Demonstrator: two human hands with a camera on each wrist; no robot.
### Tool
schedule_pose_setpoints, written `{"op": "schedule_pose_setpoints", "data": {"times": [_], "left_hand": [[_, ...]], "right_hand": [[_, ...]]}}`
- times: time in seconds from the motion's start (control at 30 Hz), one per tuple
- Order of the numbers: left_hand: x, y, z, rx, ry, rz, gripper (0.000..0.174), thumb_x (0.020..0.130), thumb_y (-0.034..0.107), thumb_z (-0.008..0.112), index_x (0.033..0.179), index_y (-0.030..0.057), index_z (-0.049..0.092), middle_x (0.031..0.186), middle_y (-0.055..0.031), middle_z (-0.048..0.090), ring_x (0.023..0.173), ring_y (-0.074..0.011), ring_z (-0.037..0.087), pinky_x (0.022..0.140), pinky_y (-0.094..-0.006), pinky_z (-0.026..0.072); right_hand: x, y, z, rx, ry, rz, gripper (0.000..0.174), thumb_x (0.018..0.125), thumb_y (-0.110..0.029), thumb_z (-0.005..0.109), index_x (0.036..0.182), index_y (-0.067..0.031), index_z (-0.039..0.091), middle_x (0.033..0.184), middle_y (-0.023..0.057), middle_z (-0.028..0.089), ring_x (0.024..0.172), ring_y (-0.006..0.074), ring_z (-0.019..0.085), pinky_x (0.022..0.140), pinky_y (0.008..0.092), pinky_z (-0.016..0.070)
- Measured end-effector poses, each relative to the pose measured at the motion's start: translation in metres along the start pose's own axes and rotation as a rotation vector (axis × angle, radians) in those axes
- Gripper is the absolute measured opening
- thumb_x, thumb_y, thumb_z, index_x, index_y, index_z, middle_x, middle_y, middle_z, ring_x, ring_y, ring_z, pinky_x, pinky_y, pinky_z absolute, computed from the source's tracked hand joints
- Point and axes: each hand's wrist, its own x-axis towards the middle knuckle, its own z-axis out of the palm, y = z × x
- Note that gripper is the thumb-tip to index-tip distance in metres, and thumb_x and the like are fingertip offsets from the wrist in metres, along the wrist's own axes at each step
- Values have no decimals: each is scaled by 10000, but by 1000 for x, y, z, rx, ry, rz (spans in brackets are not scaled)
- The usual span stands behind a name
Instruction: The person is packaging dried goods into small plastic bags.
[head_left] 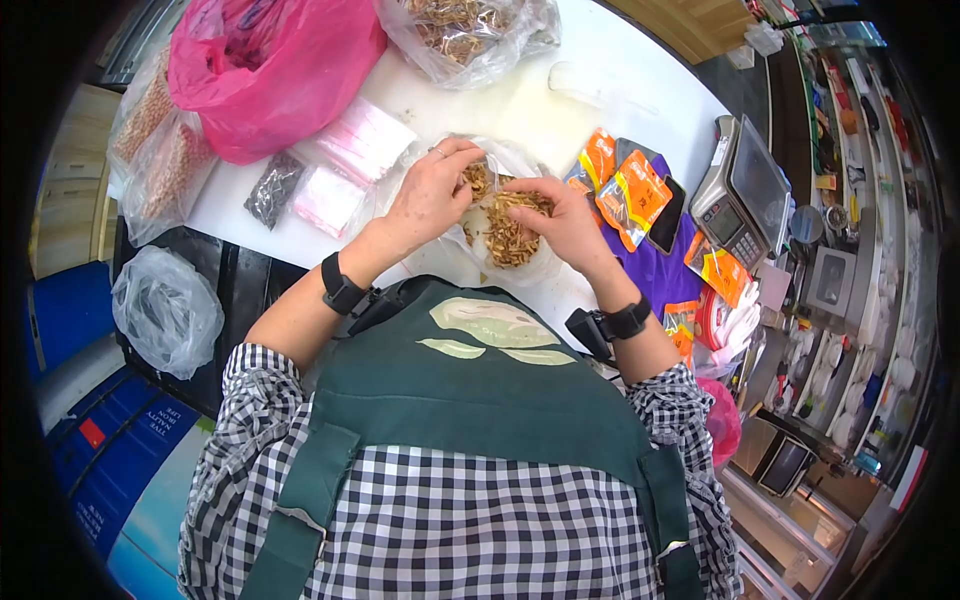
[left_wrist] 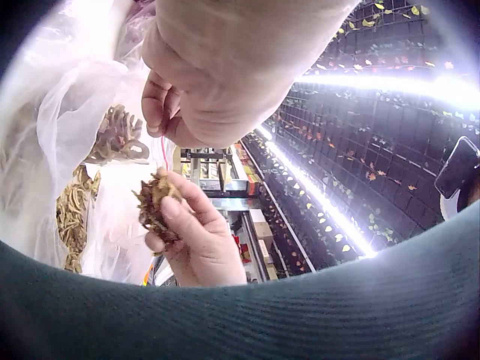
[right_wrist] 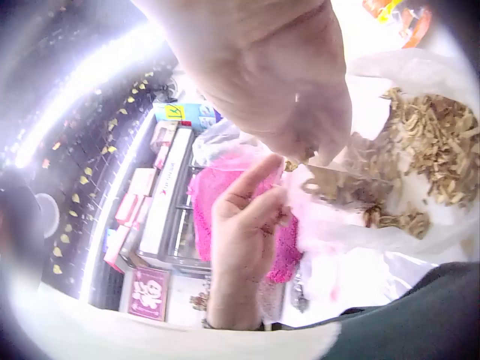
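Dried brown slices lie in an opened clear plastic bag on the white table, close to the apron. My right hand is over this bag; in the left wrist view its thumb and fingers grip a clump of dried slices. Opposite it, my left hand, with a ring on one finger, pinches the edge of a small clear zip bag, which has some slices in it in the right wrist view. A red stripe shows beside the left fingertips in the left wrist view.
A pink bag and a larger bag of slices stand at the back. Left lie stacked zip bags and a small dark-filled packet. Right are orange packets, a phone and a scale.
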Motion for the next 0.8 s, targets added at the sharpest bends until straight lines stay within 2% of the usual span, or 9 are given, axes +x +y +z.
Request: {"op": "schedule_pose_setpoints", "data": {"times": [0.07, 0.1, 0.17, 0.23, 0.33, 0.53, 0.7, 0.73, 0.8], "left_hand": [[0, 2, 1, -21, -17, -15, 398, 756, -43, 571, 1150, -18, 618, 1183, -166, 593, 925, -325, 624, 807, -388, 514], [-1, 3, 1, -25, -27, -2, 403, 753, -46, 573, 1153, -18, 614, 1178, -164, 594, 923, -327, 623, 803, -389, 515], [-1, 4, 3, -29, -39, 12, 408, 751, -50, 575, 1157, -17, 609, 1172, -163, 594, 921, -329, 622, 800, -389, 516], [-3, 2, 7, -33, -23, 55, 466, 756, -81, 579, 1213, 5, 603, 1208, -124, 589, 758, -216, 633, 689, -316, 525], [-3, 3, 6, -30, -43, 44, 467, 759, -83, 583, 1217, 5, 599, 1216, -122, 582, 786, -224, 634, 701, -314, 524], [-6, -2, 5, -23, -1, 60, 469, 754, -95, 578, 1213, -1, 598, 1208, -122, 580, 786, -229, 634, 709, -317, 527], [-6, -1, 4, -37, -13, 48, 469, 753, -106, 574, 1211, -4, 596, 1214, -124, 576, 800, -231, 638, 713, -321, 529], [-7, -1, 4, -36, -21, 35, 468, 754, -109, 575, 1210, -4, 596, 1215, -125, 576, 807, -233, 639, 713, -323, 529], [-7, -2, 4, -31, -21, 36, 468, 756, -113, 575, 1211, -4, 595, 1214, -124, 578, 810, -233, 640, 713, -323, 529]], "right_hand": [[-1, -34, -13, 367, -130, 308, 275, 867, -83, 698, 1141, -65, 675, 872, 53, 661, 685, 118, 606, 634, 254, 501], [0, -41, -14, 406, -116, 288, 263, 896, -61, 670, 1157, -30, 663, 863, 20, 660, 612, 58, 570, 563, 203, 477], [5, -48, -12, 502, -124, 316, 271, 894, -60, 671, 1162, -23, 660, 875, 27, 665, 624, 66, 579, 572, 204, 480], [12, -49, -4, 599, -130, 342, 279, 892, -59, 673, 1167, -15, 657, 886, 34, 670, 636, 75, 587, 580, 205, 484], [22, -42, 10, 692, -74, 381, 274, 896, -61, 667, 1159, 13, 651, 908, 56, 679, 628, 83, 597, 553, 208, 485], [30, -55, 6, 463, -156, 386, 318, 915, -108, 672, 1186, 49, 615, 925, 74, 676, 645, 92, 607, 537, 220, 500], [34, -52, 6, 279, -81, 339, 357, 920, -151, 674, 1180, 87, 612, 962, 100, 686, 753, 107, 625, 640, 236, 524], [34, -54, 4, 279, -81, 339, 357, 920, -151, 674, 1180, 87, 612, 962, 100, 686, 753, 107, 625, 640, 236, 524], [32, -61, 1, 422, -109, 394, 355, 923, -139, 667, 1191, 87, 611, 1025, 122, 680, 870, 128, 638, 721, 256, 539]]}}
